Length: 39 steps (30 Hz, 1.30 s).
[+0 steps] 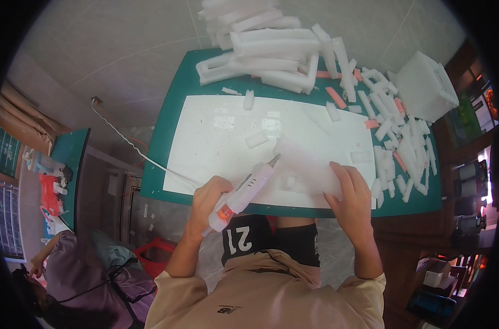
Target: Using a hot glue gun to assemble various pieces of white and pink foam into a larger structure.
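My left hand [210,198] is wrapped round a white glue gun [250,187] with an orange part near its rear end. The gun's metal nozzle points up and right and meets the near-left end of a white foam piece [308,164]. At the right end of that foam, my right hand [348,192] grips it between thumb and fingers. The foam is pale against the white board [205,129] under it, so its outline is hard to make out. A small foam block [256,140] lies just beyond the nozzle.
Foam frames [274,46] are stacked at the back of the green table [175,88]. Loose foam strips [408,148] and pink pieces [335,97] crowd its right side, beside a white foam box [427,88]. A white cord [134,145] runs from a wall socket. Another person [90,279] sits at lower left.
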Each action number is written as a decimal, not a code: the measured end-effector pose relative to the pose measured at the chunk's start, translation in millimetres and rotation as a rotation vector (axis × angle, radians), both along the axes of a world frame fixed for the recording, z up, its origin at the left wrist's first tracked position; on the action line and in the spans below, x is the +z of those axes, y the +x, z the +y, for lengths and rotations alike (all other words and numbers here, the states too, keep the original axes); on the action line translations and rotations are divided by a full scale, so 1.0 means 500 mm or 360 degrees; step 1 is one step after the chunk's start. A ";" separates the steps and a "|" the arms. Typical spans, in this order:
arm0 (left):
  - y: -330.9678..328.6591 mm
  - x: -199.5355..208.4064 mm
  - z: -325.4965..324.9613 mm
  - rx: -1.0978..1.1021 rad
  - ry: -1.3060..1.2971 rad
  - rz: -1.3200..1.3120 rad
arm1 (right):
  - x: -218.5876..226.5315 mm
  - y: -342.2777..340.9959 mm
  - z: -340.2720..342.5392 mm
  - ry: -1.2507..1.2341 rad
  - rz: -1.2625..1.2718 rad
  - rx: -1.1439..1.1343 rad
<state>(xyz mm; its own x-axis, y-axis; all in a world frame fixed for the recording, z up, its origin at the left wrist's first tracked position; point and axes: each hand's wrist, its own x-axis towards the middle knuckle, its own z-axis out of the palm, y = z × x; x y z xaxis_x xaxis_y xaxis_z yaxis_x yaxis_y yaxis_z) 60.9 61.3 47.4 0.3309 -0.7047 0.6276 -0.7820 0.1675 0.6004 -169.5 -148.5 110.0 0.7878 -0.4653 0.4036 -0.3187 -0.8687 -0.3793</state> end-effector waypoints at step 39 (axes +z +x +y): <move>-0.012 0.002 0.014 -0.0611 0.0170 0.0204 | -0.008 0.050 0.013 0.2349 -0.0650 0.0027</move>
